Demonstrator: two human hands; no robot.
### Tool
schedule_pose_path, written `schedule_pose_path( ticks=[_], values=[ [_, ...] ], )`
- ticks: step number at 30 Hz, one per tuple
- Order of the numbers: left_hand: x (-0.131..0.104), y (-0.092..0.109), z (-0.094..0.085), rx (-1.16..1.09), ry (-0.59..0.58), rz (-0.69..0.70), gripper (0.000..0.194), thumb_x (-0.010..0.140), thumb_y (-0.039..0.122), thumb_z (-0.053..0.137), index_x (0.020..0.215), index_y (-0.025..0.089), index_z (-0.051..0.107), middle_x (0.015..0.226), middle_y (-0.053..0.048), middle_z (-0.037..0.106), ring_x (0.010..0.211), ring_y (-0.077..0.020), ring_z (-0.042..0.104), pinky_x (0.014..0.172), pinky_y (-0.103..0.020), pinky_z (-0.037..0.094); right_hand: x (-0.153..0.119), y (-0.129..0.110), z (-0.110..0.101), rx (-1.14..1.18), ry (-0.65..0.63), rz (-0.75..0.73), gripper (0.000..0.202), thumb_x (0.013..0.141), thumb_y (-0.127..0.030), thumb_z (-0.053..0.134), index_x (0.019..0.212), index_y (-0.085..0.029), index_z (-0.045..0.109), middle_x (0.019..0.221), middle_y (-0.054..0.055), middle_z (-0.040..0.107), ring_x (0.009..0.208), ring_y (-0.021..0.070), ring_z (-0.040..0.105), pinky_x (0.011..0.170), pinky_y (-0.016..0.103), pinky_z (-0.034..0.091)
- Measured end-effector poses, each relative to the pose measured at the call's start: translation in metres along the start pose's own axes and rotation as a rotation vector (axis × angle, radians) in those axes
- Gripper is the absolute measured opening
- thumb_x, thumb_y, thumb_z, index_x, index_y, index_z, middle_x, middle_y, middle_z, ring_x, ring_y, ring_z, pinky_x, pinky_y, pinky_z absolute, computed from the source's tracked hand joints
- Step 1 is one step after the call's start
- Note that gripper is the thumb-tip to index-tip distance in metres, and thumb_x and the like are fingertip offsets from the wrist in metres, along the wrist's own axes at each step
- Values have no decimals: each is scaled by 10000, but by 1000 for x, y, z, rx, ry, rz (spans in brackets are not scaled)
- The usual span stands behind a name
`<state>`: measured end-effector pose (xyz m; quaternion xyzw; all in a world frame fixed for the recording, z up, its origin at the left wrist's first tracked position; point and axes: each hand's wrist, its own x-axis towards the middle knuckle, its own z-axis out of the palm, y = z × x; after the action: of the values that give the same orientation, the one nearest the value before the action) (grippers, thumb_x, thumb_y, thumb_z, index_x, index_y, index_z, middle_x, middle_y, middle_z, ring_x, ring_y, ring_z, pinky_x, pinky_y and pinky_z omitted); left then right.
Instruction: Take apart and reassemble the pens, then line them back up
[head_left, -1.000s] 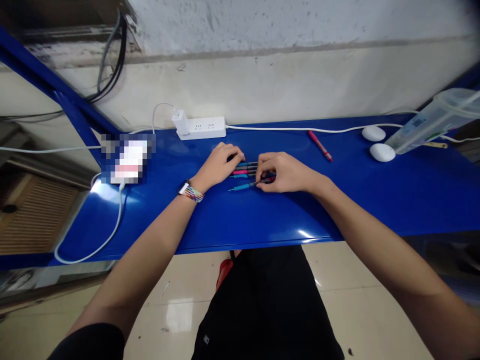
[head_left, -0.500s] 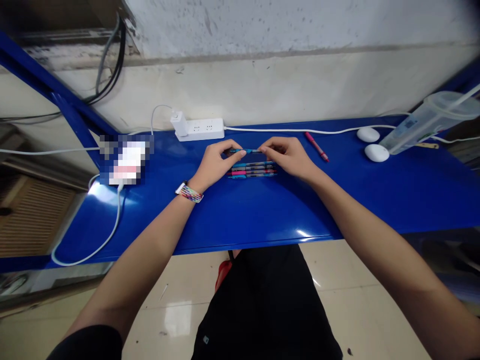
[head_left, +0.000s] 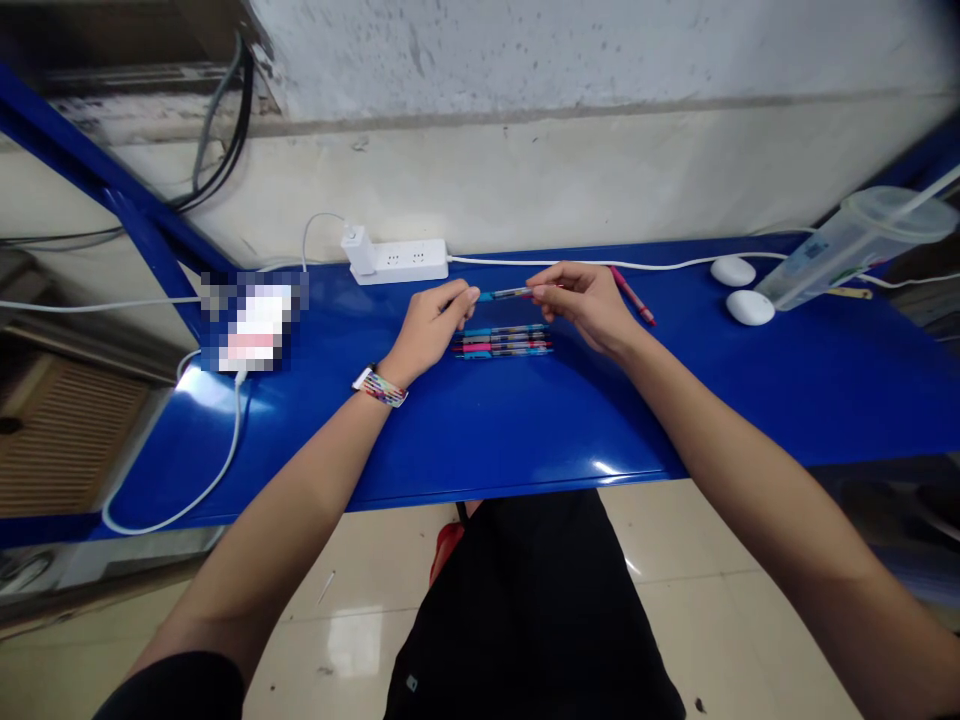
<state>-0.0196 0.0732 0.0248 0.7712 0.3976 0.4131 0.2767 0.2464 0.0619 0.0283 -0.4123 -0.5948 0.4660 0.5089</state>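
With my wrists angled inward, my left hand and right hand pinch 1 pen, seemingly blue, fingers nearly closed.

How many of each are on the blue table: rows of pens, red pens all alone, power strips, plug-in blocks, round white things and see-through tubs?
Row of pens: 1
Red pen alone: 1
Power strip: 1
Plug-in block: 1
Round white things: 2
See-through tub: 1
Total: 7
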Motion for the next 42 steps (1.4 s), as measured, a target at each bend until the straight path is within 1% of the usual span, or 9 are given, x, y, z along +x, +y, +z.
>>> schedule_pose_path(
  ticks=[5, 11, 16, 20, 26, 32, 35, 38, 42],
  values=[
    [0, -3, 0, -26, 21, -71, 744, 1150, 739, 449, 614, 243, 594, 516, -8, 510, 554, -166, 551, 641, -355, 505, -1, -2, 2, 22, 2, -7, 300, 774, -449, 953, 953, -247, 822, 827, 30, 730, 686, 177, 627, 674, 379, 583],
    [1, -2, 0, -26, 60, 0, 304, 1034, 563, 763, 1090, 264, 776, 821, -12, 746, 767, -187, 703, 803, -360, 583, -2, -6, 0, 54, 40, 27, 309, 762, -410, 946, 992, -256, 808, 862, 28, 750, 746, 193, 673, 726, 382, 622],
    [1, -2, -3, -98, 0, -76, 605, 1195, 615, 394, 903, 232, 760, 730, -53, 737, 751, -191, 733, 836, -381, 594, -1, -3, -1, 101, 28, 7, 261, 784, -345, 943, 975, -241, 799, 867, 26, 744, 745, 176, 686, 749, 368, 627],
    [2, -4, -3, -129, 21, -5, 351, 1021, 579, 785, 1153, 255, 754, 832, -17, 773, 782, -190, 741, 805, -353, 594, 0, 1, -1, 138, 55, 12, 249, 801, -355, 954, 954, -238, 796, 868, 23, 742, 769, 174, 693, 747, 352, 633],
    [2, -10, -3, -122, 22, -111, 697, 1171, 670, 464, 683, 225, 688, 555, -25, 640, 561, -147, 653, 704, -331, 554, 2, 7, 0, 199, 59, -3, 254, 777, -340, 996, 931, -237, 822, 846, 23, 754, 754, 167, 694, 719, 332, 635],
    [6, -13, -2, -277, 88, -14, 298, 974, 466, 871, 1114, 247, 726, 765, 13, 752, 739, -164, 764, 758, -302, 605, 3, 9, -1, 221, 78, 12, 243, 751, -331, 994, 914, -239, 839, 848, 24, 776, 751, 165, 704, 718, 325, 645],
    [7, -14, -3, -246, 114, -14, 265, 1036, 461, 802, 941, 223, 734, 778, -27, 781, 777, -167, 787, 842, -322, 631, 3, 8, -1, 223, 85, 2, 234, 747, -309, 982, 921, -241, 841, 856, 24, 778, 763, 167, 711, 720, 319, 647],
    [8, -16, -4, -168, 145, -56, 491, 1139, 504, 636, 760, 207, 730, 669, -42, 745, 699, -154, 748, 844, -330, 625, 4, 8, -1, 226, 107, -12, 219, 754, -282, 958, 938, -243, 847, 855, 21, 770, 774, 167, 711, 724, 315, 648],
    [10, -20, -5, -178, 222, -26, 176, 1034, 360, 798, 935, 219, 832, 900, -57, 849, 848, -176, 779, 833, -316, 624, 7, 7, -5, 267, 145, -3, 121, 811, -258, 898, 912, -239, 836, 832, 23, 743, 775, 163, 693, 721, 309, 641]
  ],
)
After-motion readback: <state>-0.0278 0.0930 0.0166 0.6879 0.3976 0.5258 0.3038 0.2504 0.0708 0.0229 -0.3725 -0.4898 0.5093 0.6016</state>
